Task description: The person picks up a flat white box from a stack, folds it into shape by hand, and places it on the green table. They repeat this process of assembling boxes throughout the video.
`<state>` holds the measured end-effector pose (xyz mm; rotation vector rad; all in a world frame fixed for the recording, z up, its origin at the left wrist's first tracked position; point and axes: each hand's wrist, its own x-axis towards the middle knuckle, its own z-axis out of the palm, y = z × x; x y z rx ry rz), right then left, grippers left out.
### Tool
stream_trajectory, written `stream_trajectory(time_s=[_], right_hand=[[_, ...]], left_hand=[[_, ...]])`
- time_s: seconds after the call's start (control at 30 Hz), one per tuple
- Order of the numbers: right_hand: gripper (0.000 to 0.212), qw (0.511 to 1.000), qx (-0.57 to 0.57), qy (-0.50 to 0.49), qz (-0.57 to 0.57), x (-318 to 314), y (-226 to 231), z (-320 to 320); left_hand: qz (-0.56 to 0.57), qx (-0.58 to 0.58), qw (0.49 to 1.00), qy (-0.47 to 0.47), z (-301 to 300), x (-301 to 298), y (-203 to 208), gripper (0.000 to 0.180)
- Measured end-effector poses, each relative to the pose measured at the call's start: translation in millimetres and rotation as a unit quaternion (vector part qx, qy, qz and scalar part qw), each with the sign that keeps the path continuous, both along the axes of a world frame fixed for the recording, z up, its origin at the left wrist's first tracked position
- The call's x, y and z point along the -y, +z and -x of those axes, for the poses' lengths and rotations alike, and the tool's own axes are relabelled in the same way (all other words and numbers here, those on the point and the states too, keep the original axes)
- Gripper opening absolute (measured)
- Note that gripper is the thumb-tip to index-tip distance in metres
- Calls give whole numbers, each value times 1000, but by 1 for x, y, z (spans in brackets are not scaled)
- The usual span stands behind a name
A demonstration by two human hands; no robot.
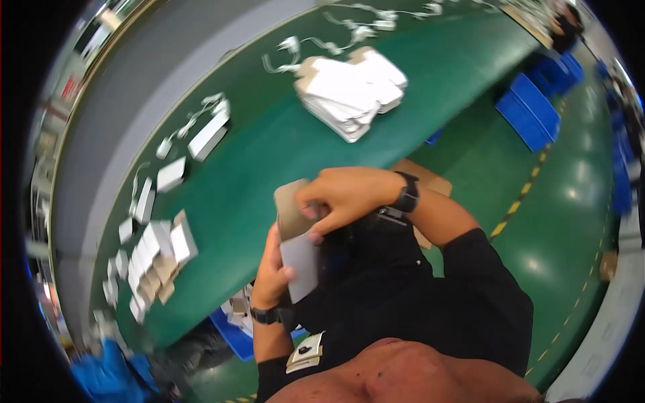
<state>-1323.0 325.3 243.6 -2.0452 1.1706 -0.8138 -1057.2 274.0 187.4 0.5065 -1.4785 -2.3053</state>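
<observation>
My left hand [272, 272] is wrapped round a small white cardboard box [300, 269], which is held upright in front of my body. The box's end stands open, with a brown-lined flap [289, 208] raised. My right hand [346, 198] is at that open end, its fingers curled against the flap and its thumb at the box's edge. The fingertips are slightly blurred. Whatever the box may contain is hidden from view. Beyond my hands, a pile of flattened white boxes [349, 87] lies on the green table [248, 154].
Several white boxes [151, 258] stand grouped at the left, some with open brown flaps. White chargers with cables [363, 30] line the far side. A blue bin [232, 336] of cartons sits below the table edge. Blue crates [531, 114] are on the floor at right.
</observation>
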Motion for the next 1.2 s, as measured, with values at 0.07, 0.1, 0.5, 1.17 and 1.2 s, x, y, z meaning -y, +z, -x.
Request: stream_trajectory(time_s=[0.07,0.1,0.5,1.17,1.2], right_hand=[[31,996,-32,30,-74,-1,12,-2],[31,995,-36,62,-71,-1,12,-3],[44,876,448,-175,-28,-13,-54,-54],[16,924,352,-139,-48,4,-16,-59],[16,927,344,-137,-53,1,-14,-58]], left_hand=[[-31,-21,997,70,2,-11,3,114],[39,-28,994,96,8,-14,2,108],[121,-94,982,108,24,-9,-21,79],[178,-81,974,112,-7,-4,11,85],[184,-72,974,112,-9,-5,11,85]])
